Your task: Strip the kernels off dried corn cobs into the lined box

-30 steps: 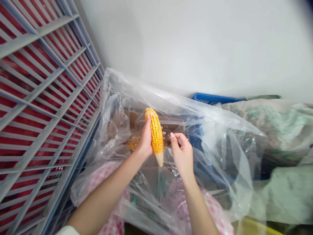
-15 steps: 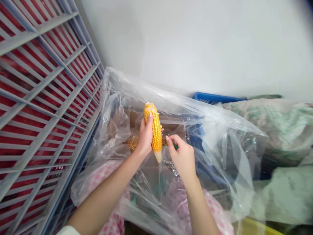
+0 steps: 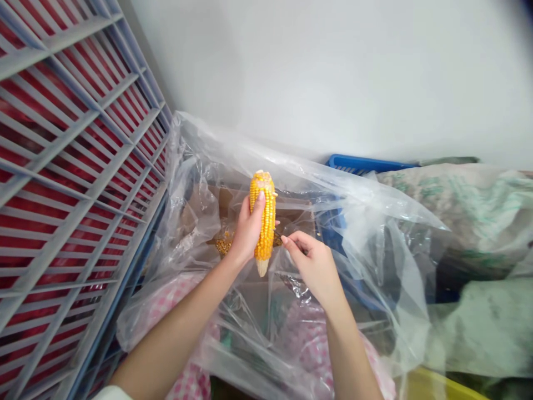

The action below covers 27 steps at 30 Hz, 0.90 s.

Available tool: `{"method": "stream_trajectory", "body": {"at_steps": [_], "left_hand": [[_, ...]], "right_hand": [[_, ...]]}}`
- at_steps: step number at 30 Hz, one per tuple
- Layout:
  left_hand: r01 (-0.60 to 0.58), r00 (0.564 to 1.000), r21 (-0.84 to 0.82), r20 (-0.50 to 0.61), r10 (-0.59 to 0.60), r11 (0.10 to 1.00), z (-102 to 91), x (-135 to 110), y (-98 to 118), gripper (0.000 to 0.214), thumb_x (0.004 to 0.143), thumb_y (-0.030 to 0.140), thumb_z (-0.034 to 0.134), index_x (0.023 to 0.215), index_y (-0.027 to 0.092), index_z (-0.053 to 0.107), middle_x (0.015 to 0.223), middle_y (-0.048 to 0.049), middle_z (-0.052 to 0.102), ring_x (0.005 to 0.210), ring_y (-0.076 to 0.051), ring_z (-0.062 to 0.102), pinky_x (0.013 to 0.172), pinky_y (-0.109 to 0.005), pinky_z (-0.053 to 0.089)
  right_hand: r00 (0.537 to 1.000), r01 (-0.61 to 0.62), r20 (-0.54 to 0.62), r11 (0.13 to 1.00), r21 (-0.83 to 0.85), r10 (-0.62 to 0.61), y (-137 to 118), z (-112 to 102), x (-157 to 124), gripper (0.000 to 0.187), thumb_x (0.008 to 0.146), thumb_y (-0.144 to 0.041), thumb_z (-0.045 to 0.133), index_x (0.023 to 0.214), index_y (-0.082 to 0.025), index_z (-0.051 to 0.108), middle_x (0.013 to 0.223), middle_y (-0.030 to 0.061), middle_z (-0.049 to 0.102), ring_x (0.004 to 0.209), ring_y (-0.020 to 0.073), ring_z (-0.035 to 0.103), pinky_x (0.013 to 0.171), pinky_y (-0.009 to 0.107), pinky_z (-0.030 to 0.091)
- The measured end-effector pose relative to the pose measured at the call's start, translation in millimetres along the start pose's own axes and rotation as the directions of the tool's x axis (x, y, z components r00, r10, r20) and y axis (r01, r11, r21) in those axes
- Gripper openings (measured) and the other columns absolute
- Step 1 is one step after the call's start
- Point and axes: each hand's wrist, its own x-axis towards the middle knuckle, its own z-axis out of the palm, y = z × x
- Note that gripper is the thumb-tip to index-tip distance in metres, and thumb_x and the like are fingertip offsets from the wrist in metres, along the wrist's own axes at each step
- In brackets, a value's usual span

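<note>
Above the plastic (image 3: pixel 366 205), the cob (image 3: pixel 267 222) had swung from a slant to nearly upright, pale tip down. The left hand (image 3: pixel 247 228) secured it, fingers wrapped round, thumb along the front. The right hand (image 3: pixel 314 264) had its fingers pinched almost closed on a thin tool (image 3: pixel 278 237), whose dark end had come into view toward the cob, apparently aligning both for work; from where I stood, contact could not be determined. Loose kernels (image 3: pixel 224 244) lay below.

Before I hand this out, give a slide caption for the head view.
Over clear plastic, left hand holds a corn cob, right hand close beside it.
</note>
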Motion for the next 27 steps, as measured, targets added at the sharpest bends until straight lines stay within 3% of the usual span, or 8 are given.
{"method": "stream_trajectory", "body": {"at_steps": [5,10,18,23,27], "left_hand": [[-0.042,0.996,0.099,0.087,0.034,0.994,3.6,-3.0,-4.8,0.037,0.075,0.053,0.051,0.097,0.023,0.050,0.080,0.0000,0.058,0.056,-0.008,0.055,0.052,-0.021,0.049],[-0.064,0.997,0.121,0.046,0.059,0.991,5.3,-3.5,-10.6,0.036,0.076,0.055,0.049,0.094,0.024,0.048,0.074,0.0025,0.054,0.054,-0.007,0.054,0.050,-0.019,0.048],[0.057,0.998,-0.027,-0.038,-0.058,0.998,7.2,-3.3,-5.8,0.041,0.077,0.059,0.044,0.097,0.024,0.044,0.068,0.0031,0.054,0.053,-0.010,0.058,0.050,-0.022,0.049],[0.048,0.995,-0.086,-0.085,-0.055,0.995,4.1,-1.8,-5.7,0.044,0.075,0.060,0.046,0.099,0.023,0.046,0.072,0.0009,0.057,0.056,-0.011,0.061,0.052,-0.023,0.049],[0.123,0.988,-0.121,-0.083,-0.133,0.985,-1.2,0.6,-2.7,0.054,0.072,0.065,0.045,0.103,0.021,0.049,0.070,-0.0008,0.059,0.055,-0.014,0.061,0.048,-0.024,0.047]], "right_hand": [[0.997,-0.081,0.008,0.995,0.067,0.080,4.1,0.1,-1.5,0.031,0.081,-0.042,0.047,0.060,-0.019,0.048,0.050,-0.0051,0.038,0.048,0.0090,0.033,0.045,0.021,0.022],[0.988,-0.118,-0.100,0.993,-0.027,0.115,3.2,12.3,-5.4,0.029,0.082,-0.040,0.045,0.061,-0.020,0.047,0.052,-0.0048,0.045,0.048,0.0093,0.036,0.049,0.022,0.023],[0.969,-0.096,-0.231,0.995,-0.008,0.091,-1.1,32.3,-7.0,0.028,0.085,-0.039,0.040,0.066,-0.020,0.048,0.055,-0.0036,0.051,0.048,0.0103,0.043,0.050,0.021,0.027],[0.971,-0.071,-0.223,0.996,0.057,0.082,-0.3,34.8,-3.1,0.029,0.084,-0.041,0.041,0.067,-0.019,0.050,0.058,-0.0030,0.053,0.051,0.0103,0.045,0.052,0.021,0.030],[0.977,-0.032,-0.202,0.989,0.141,0.061,-0.1,36.4,-1.4,0.029,0.083,-0.041,0.043,0.067,-0.018,0.051,0.058,-0.0035,0.051,0.052,0.0097,0.044,0.051,0.021,0.030]]}}
